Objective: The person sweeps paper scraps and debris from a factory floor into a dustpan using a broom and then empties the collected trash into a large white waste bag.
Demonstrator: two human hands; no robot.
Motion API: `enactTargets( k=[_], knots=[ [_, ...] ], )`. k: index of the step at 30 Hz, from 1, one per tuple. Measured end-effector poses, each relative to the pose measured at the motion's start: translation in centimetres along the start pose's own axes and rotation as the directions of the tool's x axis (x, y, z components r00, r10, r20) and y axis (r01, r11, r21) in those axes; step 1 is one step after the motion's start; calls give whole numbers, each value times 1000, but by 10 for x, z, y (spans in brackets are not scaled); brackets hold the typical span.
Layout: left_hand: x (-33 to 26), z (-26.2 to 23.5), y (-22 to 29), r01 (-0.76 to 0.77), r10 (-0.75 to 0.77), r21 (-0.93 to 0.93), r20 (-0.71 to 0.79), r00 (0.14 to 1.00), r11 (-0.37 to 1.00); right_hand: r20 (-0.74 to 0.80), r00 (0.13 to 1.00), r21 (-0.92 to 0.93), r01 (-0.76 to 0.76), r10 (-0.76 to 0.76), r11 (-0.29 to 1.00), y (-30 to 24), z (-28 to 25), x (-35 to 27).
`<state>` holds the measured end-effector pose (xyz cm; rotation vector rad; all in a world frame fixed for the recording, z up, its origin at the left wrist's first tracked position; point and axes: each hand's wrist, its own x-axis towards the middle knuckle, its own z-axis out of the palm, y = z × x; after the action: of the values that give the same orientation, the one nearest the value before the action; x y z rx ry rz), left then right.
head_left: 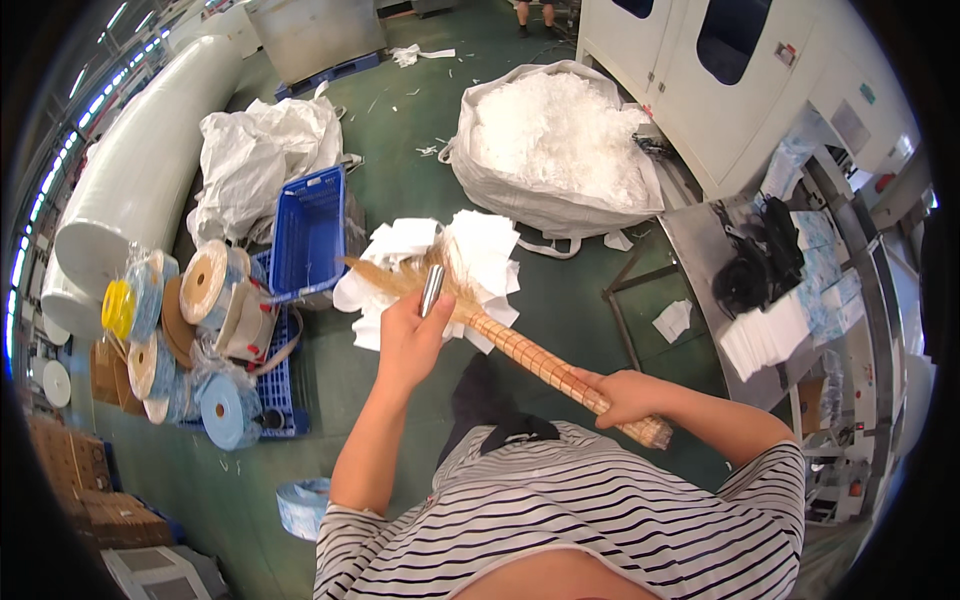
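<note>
My left hand (412,338) is closed around a shiny metal tube-shaped handle (432,290); what its lower end joins is hidden. My right hand (632,397) grips a straw broom (530,355) near the end of its woven, light-brown stick. The broom slants across in front of me, its bristles pointing to the far left, just beyond my left hand. A pile of white sheets (490,255) lies around and beneath the bristles, low near the green floor.
Left of the pile stands a blue crate (310,235), with rolls of blue-and-white material (205,285) nearby. Ahead, a large sack (555,150) holds white scraps. At right, a metal table (690,250) carries stacked white sheets. One blue roll (303,507) lies by my left elbow.
</note>
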<state>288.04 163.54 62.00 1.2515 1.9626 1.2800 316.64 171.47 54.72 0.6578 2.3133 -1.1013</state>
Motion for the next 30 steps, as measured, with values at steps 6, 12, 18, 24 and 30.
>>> enactTargets(
  k=[6, 12, 18, 24, 30],
  knots=[
    [224, 6, 24, -133, 107, 123, 194, 975, 984, -201, 979, 153, -14, 45, 988, 19, -130, 82],
    [441, 59, 73, -290, 221, 144, 364, 905, 946, -306, 939, 390, -27, 157, 920, 75, -243, 152],
    [646, 182, 111, -145, 38, 111, 651, 758, 983, -428, 884, 557, 92, 190, 825, 195, -345, 239],
    [840, 327, 126, -642, -38, 449, 835, 549, 622, -406, 821, 848, 174, 402, 501, 321, -447, 308],
    [919, 448, 99, -933, -71, 248, 969, 238, 259, -330, 773, 944, 257, 542, 207, 388, -472, 323]
  ],
)
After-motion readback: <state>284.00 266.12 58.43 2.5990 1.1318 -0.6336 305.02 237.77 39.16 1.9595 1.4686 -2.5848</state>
